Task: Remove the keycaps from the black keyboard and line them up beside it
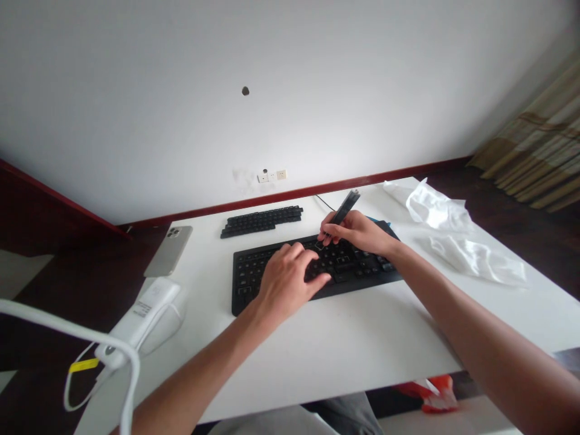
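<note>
A black keyboard (344, 277) lies across the middle of the white table, with several pale-edged gaps among its keys. My left hand (290, 272) rests on its left half, fingers bent and thumb apart, holding nothing I can see. Over the keyboard's upper middle, my right hand (348, 231) grips a dark, slim bar-shaped tool (347, 206), tilted with its upper end to the right. Fingers hide the tool's lower end, so its exact kind and contact with the keys cannot be made out. Behind the keyboard sit black keycaps (260, 222) grouped in rows.
At the left edge lie a phone (170, 251) and a white power strip (136, 323) with a looping white cable (67, 329). Crumpled clear plastic bags (439, 205) lie at the right. The white table (335, 350) stands near a wall with sockets (272, 176).
</note>
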The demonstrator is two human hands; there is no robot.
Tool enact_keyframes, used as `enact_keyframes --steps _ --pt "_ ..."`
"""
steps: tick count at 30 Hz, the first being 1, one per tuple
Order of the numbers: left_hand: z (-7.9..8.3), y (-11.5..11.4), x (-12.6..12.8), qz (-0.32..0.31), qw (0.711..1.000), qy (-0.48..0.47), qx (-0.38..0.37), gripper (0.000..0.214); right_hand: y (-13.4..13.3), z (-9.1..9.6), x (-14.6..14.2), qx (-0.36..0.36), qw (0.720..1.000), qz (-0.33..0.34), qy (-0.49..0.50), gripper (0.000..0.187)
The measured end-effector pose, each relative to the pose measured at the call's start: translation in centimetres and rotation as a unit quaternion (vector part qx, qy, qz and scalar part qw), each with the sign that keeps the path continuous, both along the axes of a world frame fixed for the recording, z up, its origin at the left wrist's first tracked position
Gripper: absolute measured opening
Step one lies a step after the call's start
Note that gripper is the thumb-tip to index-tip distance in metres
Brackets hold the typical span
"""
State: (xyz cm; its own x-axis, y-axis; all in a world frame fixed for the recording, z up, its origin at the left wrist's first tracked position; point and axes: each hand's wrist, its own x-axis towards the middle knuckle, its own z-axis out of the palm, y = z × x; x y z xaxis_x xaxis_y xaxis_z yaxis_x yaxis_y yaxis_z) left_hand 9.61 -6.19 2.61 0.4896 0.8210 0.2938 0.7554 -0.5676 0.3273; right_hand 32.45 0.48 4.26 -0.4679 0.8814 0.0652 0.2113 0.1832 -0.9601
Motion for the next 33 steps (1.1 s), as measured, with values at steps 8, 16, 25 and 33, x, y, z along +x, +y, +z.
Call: enact_keyframes --steps 8,16,25,33 --pt "-2.2 -2.0 0.9 -0.015 0.998 0.055 -0.005 0.062 -0.2 0.0 0.2 -0.047 0.994 0.088 -0.036 0.041" --pt "-2.7 -2.2 1.1 -0.013 0.999 0.040 -0.018 0.052 -0.4 0.1 0.1 -0.065 0.990 0.121 -0.041 0.039" --pt "-2.5 -2.7 1.5 0.000 0.998 0.060 -0.012 0.053 -0.4 -0.3 -0.1 -0.083 0.984 0.146 -0.051 0.036" --pt "-2.1 -4.0 1.4 -0.054 0.994 0.093 0.002 0.039 -1.2 0.6 -0.3 -0.078 0.982 0.147 -0.086 0.033"
